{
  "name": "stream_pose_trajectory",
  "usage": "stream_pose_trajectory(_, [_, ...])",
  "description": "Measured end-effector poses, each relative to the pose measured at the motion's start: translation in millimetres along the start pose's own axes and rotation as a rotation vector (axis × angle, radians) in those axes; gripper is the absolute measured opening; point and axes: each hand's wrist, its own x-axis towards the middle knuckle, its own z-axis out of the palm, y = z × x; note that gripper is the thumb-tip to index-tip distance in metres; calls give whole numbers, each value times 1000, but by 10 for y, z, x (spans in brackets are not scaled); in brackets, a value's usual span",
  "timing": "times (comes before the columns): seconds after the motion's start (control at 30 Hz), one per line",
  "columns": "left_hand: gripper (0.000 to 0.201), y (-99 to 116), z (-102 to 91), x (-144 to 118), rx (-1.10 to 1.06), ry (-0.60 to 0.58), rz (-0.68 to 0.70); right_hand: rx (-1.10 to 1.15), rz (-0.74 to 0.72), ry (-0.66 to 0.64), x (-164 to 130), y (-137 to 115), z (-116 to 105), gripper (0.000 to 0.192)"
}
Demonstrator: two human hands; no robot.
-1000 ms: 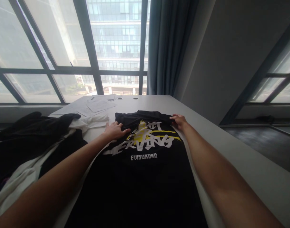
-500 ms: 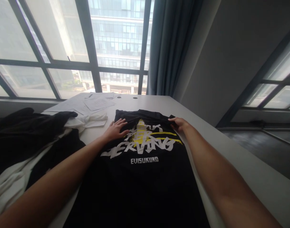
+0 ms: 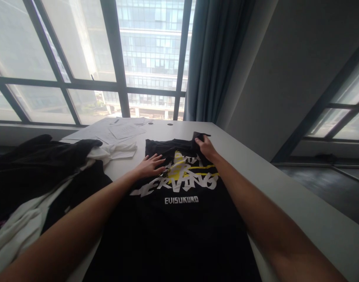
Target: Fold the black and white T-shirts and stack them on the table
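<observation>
Fingers [image 3: 202,144] on lengthwise black T-shirt [image 3: 179,219]

The T-shirt [image 3: 179,219] lies on the table [image 3: 285,196], clothes pile [image 3: 35,176] left, papers [image 3: 120,131] behind.

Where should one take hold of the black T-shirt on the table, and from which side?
Probably at its far edge, from above: the black T-shirt lies flat, so only edges give a pinch. The right hand already lifts a fold there, while the left hand presses flat.
</observation>
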Motion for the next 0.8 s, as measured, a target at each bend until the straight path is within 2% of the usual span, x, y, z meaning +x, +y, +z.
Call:
stream_pose_trajectory(0.1, [66,4,8,3,3,12,1,-196,-108,-537,-190,-174,230,50])
stream_pose_trajectory(0.13, [66,6,10,4,3,15,0,-272,-132,-656,-238,-214,267,53])
stream_pose_trajectory(0.2, [66,10,12,6,2,11,-4,-422,-168,-756,-292,-257,275,55])
stream_pose_trajectory(0.27, [65,13,13,7,0,9,-11,-538,-169,-762,-293,-256,218,56])
stream_pose_trajectory(0.4, [64,3,15,-3,-23,50,5,-640,-77,-822,-241,-190,91,66])
stream_pose_trajectory(0.5, [60,-17,19,-13,-48,155,125,-665,-81,-827,-227,-144,92,69])
stream_pose_trajectory(0.57, [54,-33,26,-13,-65,222,229,-667,-166,-787,-229,-125,128,57])
stream_pose_trajectory(0.63, [49,-47,36,-7,-83,238,288,-666,-245,-716,-229,-117,168,37])
stream_pose_trajectory(0.7, [48,-54,44,2,-93,214,295,-679,-270,-631,-224,-118,198,23])
stream_pose_trajectory(0.8, [50,-47,40,4,-87,158,274,-710,-248,-460,-219,-140,225,20])
